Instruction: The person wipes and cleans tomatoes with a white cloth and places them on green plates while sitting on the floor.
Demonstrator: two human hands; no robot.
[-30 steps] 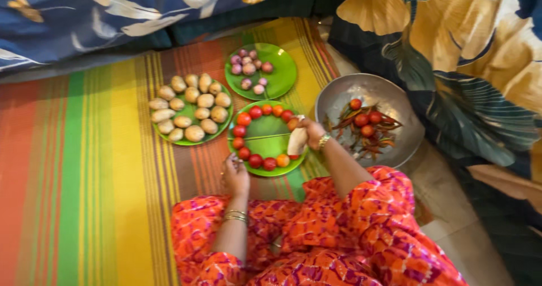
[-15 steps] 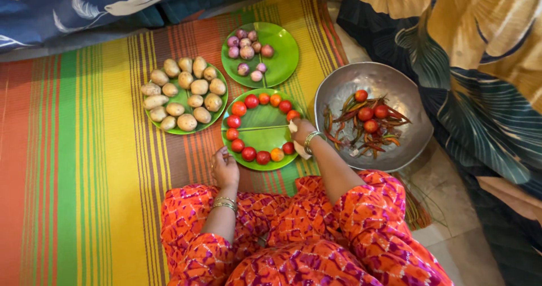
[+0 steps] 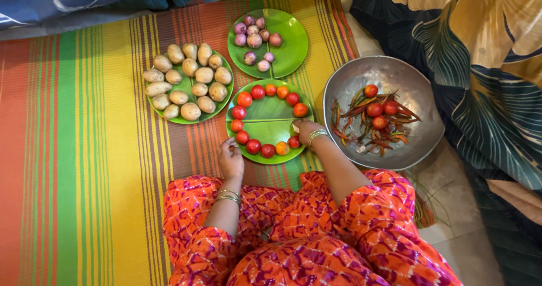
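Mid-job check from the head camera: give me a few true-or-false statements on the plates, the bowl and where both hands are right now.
1. The tomatoes lie in a ring round the near green plate. True.
2. The left hand rests inside the metal bowl. False: it is at the near plate's left edge.
3. The right hand is at the near plate's right edge. True.
4. The potatoes sit in the metal bowl. False: they fill their own green plate; the bowl holds chillies and a few tomatoes.
5. Three green plates lie on the striped mat. True.
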